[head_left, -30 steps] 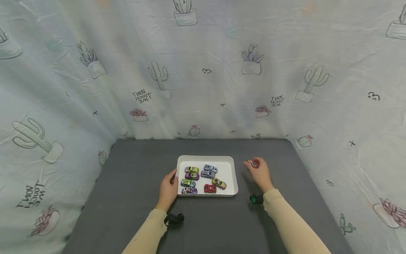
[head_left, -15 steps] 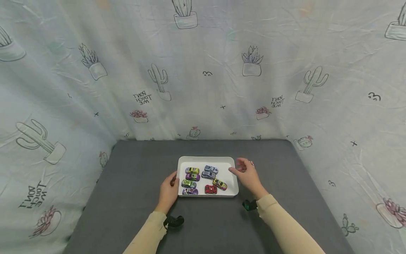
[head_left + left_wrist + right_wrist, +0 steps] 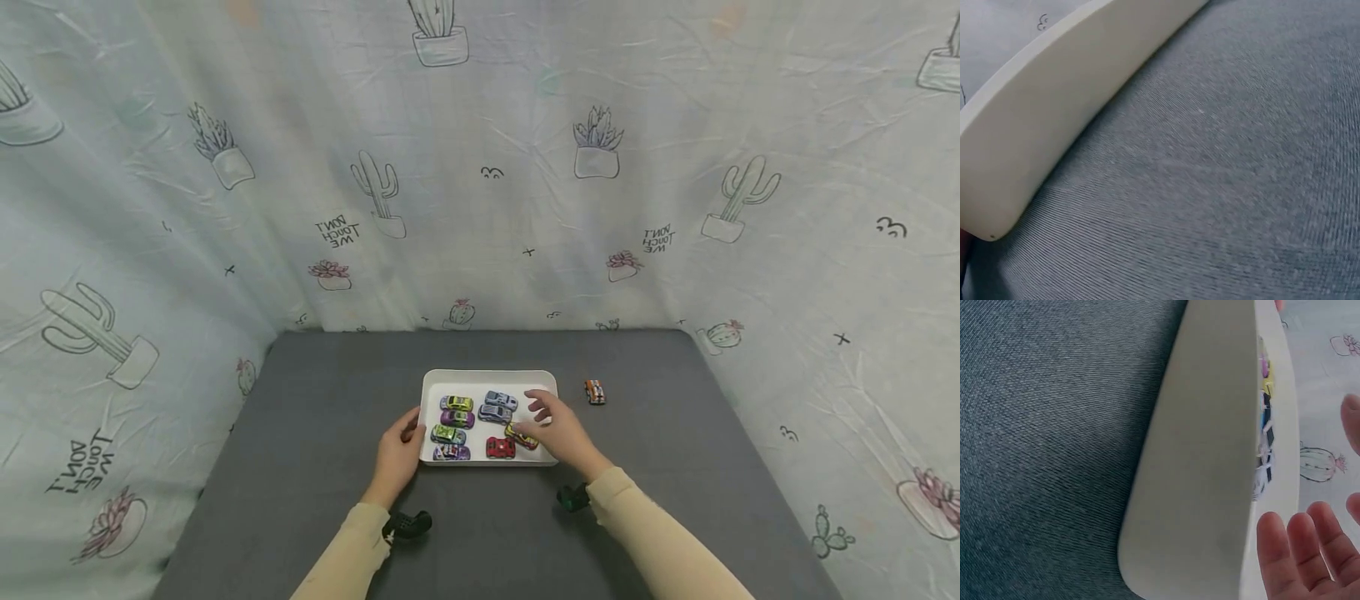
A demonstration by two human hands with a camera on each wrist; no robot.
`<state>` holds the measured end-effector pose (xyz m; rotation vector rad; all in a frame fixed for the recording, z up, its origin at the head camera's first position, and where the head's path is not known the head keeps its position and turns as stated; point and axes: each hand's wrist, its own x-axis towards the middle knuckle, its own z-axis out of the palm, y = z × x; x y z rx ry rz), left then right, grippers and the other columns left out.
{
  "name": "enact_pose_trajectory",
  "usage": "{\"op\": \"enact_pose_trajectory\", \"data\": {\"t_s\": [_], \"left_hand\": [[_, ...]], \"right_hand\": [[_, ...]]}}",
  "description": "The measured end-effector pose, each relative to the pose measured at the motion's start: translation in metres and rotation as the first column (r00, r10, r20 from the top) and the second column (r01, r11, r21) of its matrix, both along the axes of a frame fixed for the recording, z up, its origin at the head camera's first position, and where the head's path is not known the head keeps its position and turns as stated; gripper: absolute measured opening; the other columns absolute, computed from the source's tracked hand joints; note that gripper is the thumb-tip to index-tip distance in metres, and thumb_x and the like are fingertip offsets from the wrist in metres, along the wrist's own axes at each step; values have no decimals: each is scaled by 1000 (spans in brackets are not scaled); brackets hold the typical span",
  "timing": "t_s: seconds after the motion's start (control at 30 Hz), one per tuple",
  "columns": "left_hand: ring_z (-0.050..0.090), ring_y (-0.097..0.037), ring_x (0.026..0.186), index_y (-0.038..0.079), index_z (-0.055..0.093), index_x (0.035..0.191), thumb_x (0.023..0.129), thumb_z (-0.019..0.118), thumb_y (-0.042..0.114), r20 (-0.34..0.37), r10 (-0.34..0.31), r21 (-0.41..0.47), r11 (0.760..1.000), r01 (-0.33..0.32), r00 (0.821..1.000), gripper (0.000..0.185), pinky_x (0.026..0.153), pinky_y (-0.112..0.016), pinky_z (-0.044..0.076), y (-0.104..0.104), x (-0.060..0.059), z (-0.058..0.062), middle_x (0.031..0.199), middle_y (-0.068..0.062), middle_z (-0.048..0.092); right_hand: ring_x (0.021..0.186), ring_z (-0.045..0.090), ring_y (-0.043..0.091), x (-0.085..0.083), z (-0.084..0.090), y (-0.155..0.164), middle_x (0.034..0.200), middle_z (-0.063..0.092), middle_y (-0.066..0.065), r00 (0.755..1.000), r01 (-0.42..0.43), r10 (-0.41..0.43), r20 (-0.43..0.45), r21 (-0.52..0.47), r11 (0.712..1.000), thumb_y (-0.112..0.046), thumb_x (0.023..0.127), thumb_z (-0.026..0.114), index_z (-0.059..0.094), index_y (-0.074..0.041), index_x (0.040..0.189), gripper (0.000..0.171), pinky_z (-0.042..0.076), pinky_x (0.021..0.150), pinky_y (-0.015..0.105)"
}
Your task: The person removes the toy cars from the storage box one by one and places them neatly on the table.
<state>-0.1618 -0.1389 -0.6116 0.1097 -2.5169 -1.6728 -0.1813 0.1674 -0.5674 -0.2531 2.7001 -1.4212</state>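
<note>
A shallow white tray [image 3: 488,376] lies on the table with several toy cars in it. My left hand [image 3: 397,458] grips its left edge, thumb and index finger at the rim. My right hand [image 3: 562,433] reaches over the right side with fingers spread, holding nothing. Its thumb overlaps a yellow toy car [image 3: 527,442] in the head view. Nearby lie a red toy car [image 3: 501,448] and two grey-blue ones, the upper toy car [image 3: 501,400] and the lower toy car [image 3: 495,413]. An orange-and-white toy car [image 3: 595,392] sits on the table right of the tray.
Along the tray's left side is a column of toy cars: yellow [image 3: 457,403], purple [image 3: 457,419], green [image 3: 448,435] and white-purple [image 3: 452,452]. Dark grey cloth [image 3: 337,392] covers the table. A cactus-print curtain [image 3: 480,208] encloses the back and sides.
The right hand has let go of the orange-and-white toy car on the table and moved left over the tray. The left hand stays at the tray's edge.
</note>
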Motion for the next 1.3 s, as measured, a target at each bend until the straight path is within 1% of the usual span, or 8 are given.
{"op": "enact_pose_trajectory", "data": {"t_s": [0.1, 0.23, 0.43, 0.6, 0.77, 0.97, 1.13, 1.3], "left_hand": [[60, -22, 103, 14, 53, 140, 99, 57, 18, 14, -5, -7, 1000, 5, 1000, 41, 82, -39, 51, 0, 1, -2, 126, -12, 60], [59, -23, 103, 15, 54, 140, 99, 57, 18, 12, -7, -13, 1000, 8, 1000, 41, 84, -40, 51, 0, 2, -4, 126, -11, 60], [59, -22, 102, 14, 54, 140, 99, 57, 18, 0, -9, -21, 1000, 9, 1000, 41, 83, -40, 51, 1, 3, -4, 125, -12, 60], [59, -23, 102, 15, 54, 140, 99, 57, 19, 5, 1, -26, 1000, -1, 1000, 41, 83, -40, 51, 1, 2, -3, 126, -12, 59], [60, -23, 99, 15, 54, 140, 99, 58, 18, 2, 8, -35, 999, -8, 1000, 41, 80, -40, 52, 1, 2, -3, 125, -14, 59], [60, -22, 98, 17, 54, 140, 99, 57, 20, 16, 7, -43, 999, -7, 1000, 41, 80, -38, 51, 1, 2, -4, 126, -12, 59], [60, -21, 96, 14, 53, 140, 100, 57, 20, -4, 5, -41, 999, -6, 1000, 41, 77, -38, 52, 1, 3, -5, 124, -13, 60], [59, -21, 96, 14, 52, 141, 101, 54, 19, -1, -2, -37, 999, 2, 1000, 41, 78, -37, 51, 2, 3, -4, 122, -11, 59]], "right_hand": [[96, 56, 20, 1, -4, -2, 115, 60, 9, 1000, -16, 16, 7, 38, 999, -36, 82, 79, 52, -12, 138, 67, 49, 75, 40], [95, 57, 19, 2, -7, -4, 111, 61, 5, 999, -43, 42, 11, 99, 994, -32, 82, 79, 54, -12, 136, 63, 49, 75, 40], [90, 58, 19, 3, -7, -6, 104, 62, 6, 997, -71, 77, -30, 181, 981, -26, 82, 79, 54, -9, 134, 60, 49, 74, 39], [89, 58, 18, 3, -11, -5, 102, 62, 4, 995, -67, 83, -48, 266, 962, -26, 81, 81, 57, -9, 131, 58, 49, 73, 39], [87, 59, 17, 3, -17, -6, 99, 63, 1, 996, -63, 81, -40, 338, 939, -27, 82, 80, 60, -10, 126, 52, 50, 73, 39], [85, 61, 17, 3, -19, -8, 96, 64, 1, 998, -50, 65, -24, 383, 922, -27, 83, 79, 62, -11, 121, 45, 51, 74, 40], [84, 62, 18, 4, -18, -10, 94, 65, 1, 997, -46, 66, -34, 418, 907, -27, 82, 79, 64, -9, 117, 43, 51, 74, 40], [77, 57, 12, 6, -15, -11, 88, 62, -2, 997, -35, 63, -48, 442, 896, -27, 82, 79, 68, -6, 109, 36, 50, 69, 34]]}}
